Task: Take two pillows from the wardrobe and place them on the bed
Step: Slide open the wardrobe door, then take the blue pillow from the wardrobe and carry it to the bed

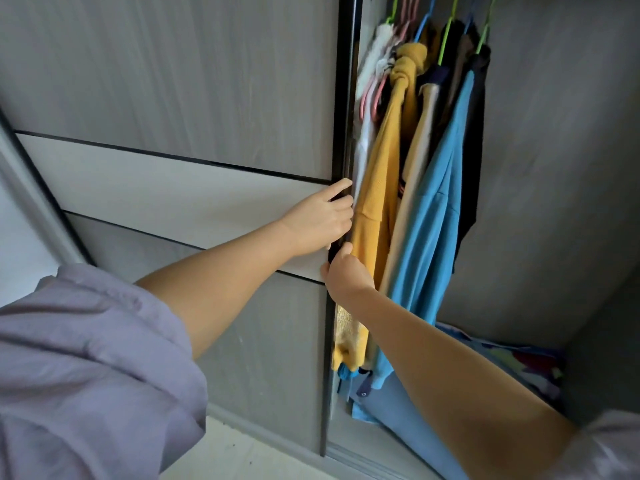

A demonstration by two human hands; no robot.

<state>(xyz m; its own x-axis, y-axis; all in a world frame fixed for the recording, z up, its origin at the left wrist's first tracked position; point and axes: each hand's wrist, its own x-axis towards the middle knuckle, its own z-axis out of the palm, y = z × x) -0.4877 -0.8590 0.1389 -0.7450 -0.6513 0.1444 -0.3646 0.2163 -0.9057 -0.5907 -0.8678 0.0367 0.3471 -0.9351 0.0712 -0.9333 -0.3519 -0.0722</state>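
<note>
A grey sliding wardrobe door (194, 98) with a dark edge strip stands partly open. My left hand (320, 220) curls its fingers around that dark door edge at mid height. Just below it, my right hand (341, 275) grips the same edge. In the open gap hang clothes on coloured hangers: a mustard yellow top (377, 188) and a blue shirt (433, 220). A colourful patterned fabric (519, 358) lies low at the back right of the wardrobe; whether it is a pillow I cannot tell. No bed is in view.
The wardrobe's grey inner side wall (554, 168) bounds the opening on the right. A beige garment (420, 147) and a dark one (474, 150) hang among the clothes. Pale floor (249, 455) shows below the door track. Lilac sleeves cover both my upper arms.
</note>
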